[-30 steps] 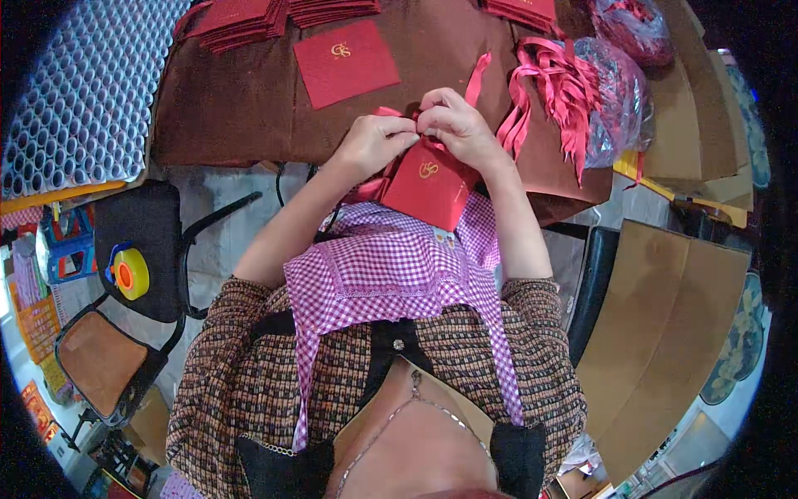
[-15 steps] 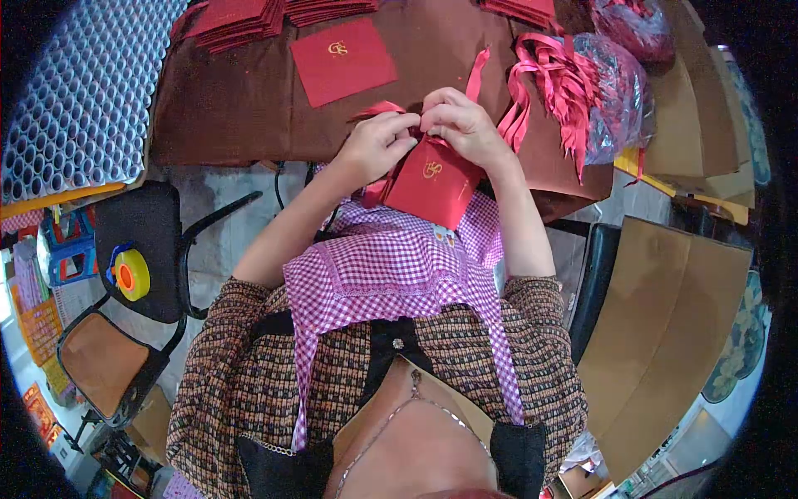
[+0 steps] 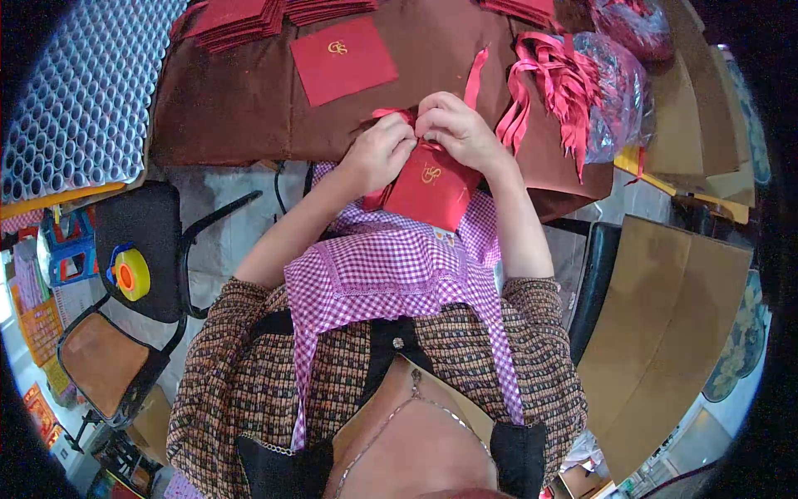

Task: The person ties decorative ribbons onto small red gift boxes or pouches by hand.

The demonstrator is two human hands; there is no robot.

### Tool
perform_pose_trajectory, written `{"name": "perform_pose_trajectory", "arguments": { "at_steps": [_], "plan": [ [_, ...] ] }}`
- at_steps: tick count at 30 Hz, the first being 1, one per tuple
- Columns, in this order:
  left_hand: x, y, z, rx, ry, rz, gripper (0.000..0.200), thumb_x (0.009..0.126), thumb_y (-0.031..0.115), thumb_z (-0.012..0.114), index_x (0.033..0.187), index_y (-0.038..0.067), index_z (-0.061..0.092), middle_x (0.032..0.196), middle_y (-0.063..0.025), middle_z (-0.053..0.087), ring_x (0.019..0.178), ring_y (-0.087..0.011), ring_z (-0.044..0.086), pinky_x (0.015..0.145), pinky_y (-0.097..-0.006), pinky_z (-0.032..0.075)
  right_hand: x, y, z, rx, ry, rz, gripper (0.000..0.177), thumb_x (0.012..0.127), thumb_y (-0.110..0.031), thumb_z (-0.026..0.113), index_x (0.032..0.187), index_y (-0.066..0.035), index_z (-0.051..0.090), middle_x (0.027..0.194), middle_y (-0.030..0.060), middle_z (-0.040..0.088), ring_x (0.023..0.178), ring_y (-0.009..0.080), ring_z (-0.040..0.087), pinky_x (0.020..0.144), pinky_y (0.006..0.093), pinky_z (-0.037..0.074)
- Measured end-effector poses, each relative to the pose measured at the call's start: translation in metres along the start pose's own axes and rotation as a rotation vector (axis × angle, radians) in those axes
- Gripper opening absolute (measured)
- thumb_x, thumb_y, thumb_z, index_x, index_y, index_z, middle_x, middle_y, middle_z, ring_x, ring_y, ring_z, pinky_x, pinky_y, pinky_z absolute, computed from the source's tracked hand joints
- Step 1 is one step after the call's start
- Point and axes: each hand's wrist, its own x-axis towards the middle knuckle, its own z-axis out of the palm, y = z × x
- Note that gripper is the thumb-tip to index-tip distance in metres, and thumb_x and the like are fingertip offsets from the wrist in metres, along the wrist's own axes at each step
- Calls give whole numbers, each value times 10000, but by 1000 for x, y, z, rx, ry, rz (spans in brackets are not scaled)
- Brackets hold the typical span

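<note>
Head view: can you tell me what the two hands do?

Yes. The left hand (image 3: 378, 154) and the right hand (image 3: 460, 131) are close together, a little above the centre of the frame. Both have thumb and fingers pinched, as it seems to me, on a narrow dark pink ribbon (image 3: 389, 111). The exact pinch is partly hidden.

And where is the piece they work on?

It is a red rectangular card piece with a gold emblem (image 3: 436, 195). It hangs tilted just below the fingers, in front of the purple-and-white checked apron (image 3: 391, 262).

How far is this one, in your opinion?

I judge it is partway. The ribbon is already at its top edge, but I cannot see a finished knot or bow, so the fastening is probably incomplete.

What remains around it?

One flat red square piece with a gold emblem (image 3: 345, 62) lies on the brown tablecloth (image 3: 224, 116), upper left of the hands, and I see no ribbon on it. At the top edge are stacked red card pieces (image 3: 237, 21); whether these are done, I cannot tell. At upper right, a loose bunch of pink ribbons (image 3: 565, 91) lies beside a clear plastic bag (image 3: 619, 100), so the ribbon supply is not used up.
</note>
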Motion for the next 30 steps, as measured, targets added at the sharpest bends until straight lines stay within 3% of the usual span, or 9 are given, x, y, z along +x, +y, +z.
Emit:
{"name": "perform_pose_trajectory", "arguments": {
  "at_steps": [9,12,15,16,18,20,24,26,30],
  "plan": [
    [-9,-25,-24,94,124,-68,94,872,76,554,901,-13,561,818,-124,546,749,-239,558,666,-326,450,0,-5,-12,-100,-89,-3,57,781,-20,581,833,-43,585,867,87,532,919,280,522,814,361,433],
    [-16,-48,-53,-98,249,-404,110,898,126,562,907,20,592,792,0,554,699,-87,522,624,-231,432,-6,-2,-19,-88,-79,77,93,765,29,583,834,-33,571,910,83,516,946,255,523,820,331,440],
    [-7,-29,-73,-186,347,-760,118,898,102,550,962,20,607,809,-10,560,713,-93,528,654,-232,441,-5,3,-17,-90,-56,57,87,760,31,590,826,-25,577,877,81,517,916,253,529,799,320,444],
    [-7,-30,-70,-187,346,-758,118,898,102,550,962,20,607,809,-10,560,713,-93,528,654,-232,441,-4,3,-15,-75,-45,73,87,759,33,593,825,-22,580,866,80,518,905,252,532,794,318,445],
    [-11,-32,-64,230,536,-260,159,847,30,548,996,-3,592,858,-110,567,763,-202,561,694,-300,459,-3,9,-11,-70,-40,80,90,757,32,599,828,-23,588,861,79,521,900,251,534,792,320,446],
    [-11,1,-60,251,380,-156,113,832,-5,553,928,6,612,861,-116,574,822,-220,576,741,-314,461,-3,13,-8,-71,-37,87,94,755,32,605,830,-24,596,856,77,524,896,250,536,789,321,447],
    [-24,23,-23,150,-75,-178,145,761,119,683,794,-7,620,772,-135,567,797,-278,575,737,-359,464,1,12,-5,-118,-27,60,131,755,26,619,872,-33,619,877,74,559,923,250,542,811,344,451],
    [-28,17,-5,173,-51,-168,185,750,150,693,801,-10,616,770,-136,559,794,-291,570,728,-379,458,2,8,-6,-177,-28,51,179,751,20,622,919,-39,630,938,83,603,985,247,554,852,364,449],
    [-25,15,-1,196,-82,-177,198,766,168,681,782,-16,608,760,-141,562,775,-291,568,703,-384,453,3,21,-23,-244,339,213,237,805,-72,619,1031,-2,621,1027,153,635,989,303,601,869,360,470]
  ]
}}
